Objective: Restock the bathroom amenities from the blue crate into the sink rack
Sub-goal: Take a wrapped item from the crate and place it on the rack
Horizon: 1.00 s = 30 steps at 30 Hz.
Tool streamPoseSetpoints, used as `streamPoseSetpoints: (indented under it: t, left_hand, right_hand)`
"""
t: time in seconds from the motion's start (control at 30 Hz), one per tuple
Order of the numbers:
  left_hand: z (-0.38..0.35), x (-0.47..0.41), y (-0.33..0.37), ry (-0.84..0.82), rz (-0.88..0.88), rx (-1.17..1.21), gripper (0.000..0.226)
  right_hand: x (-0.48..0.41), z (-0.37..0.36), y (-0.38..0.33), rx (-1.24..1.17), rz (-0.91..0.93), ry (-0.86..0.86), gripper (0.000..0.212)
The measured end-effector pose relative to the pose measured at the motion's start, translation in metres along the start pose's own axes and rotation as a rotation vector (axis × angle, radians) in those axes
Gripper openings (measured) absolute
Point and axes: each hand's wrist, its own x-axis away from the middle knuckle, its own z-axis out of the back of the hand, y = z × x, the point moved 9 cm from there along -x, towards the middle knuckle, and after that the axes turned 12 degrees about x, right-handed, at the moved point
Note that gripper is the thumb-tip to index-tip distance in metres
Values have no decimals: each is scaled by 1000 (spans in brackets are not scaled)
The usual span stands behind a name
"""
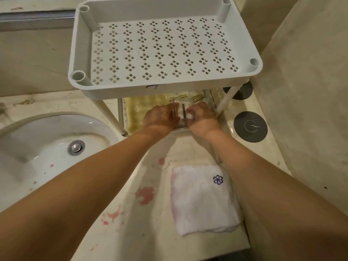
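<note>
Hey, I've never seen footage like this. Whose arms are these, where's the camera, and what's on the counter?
No machine here: these are a person's bare arms, filmed by one wide-angle camera worn on their head, looking down. Both hands reach under the top tray of a white plastic rack on a bathroom counter. The right hand pinches a small white packet with a dark stripe; the left hand touches its other side, its grip too blurred to judge. On the counter lie a folded white towel with a purple flower and two dark round discs. The sink is at the left.
</note>
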Motion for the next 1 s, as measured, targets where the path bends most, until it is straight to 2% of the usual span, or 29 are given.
streamPoseSetpoints:
  t: [0.2, 0.4, 0.6, 0.77, 1.0]
  left_hand:
    - [-6, 0, -2, -20, -10, -64, 44]
    - [-5, 2, 0, 8, 0, -79, 35]
    - [2, 14, 3, -8, -21, -58, 39]
    - [23, 48, -2, 94, -70, 129, 47]
    - [42, 108, -16, 190, -169, 141, 47]
  right_hand:
    - [-4, -3, 4, 11, -23, -15, 47]
    - [-1, -6, -1, 143, -11, -44, 29]
    - [13, 4, -5, 98, -10, 27, 43]
    - [42, 15, -18, 45, 35, 78, 48]
    - [91, 19, -57, 40, 171, 144, 54]
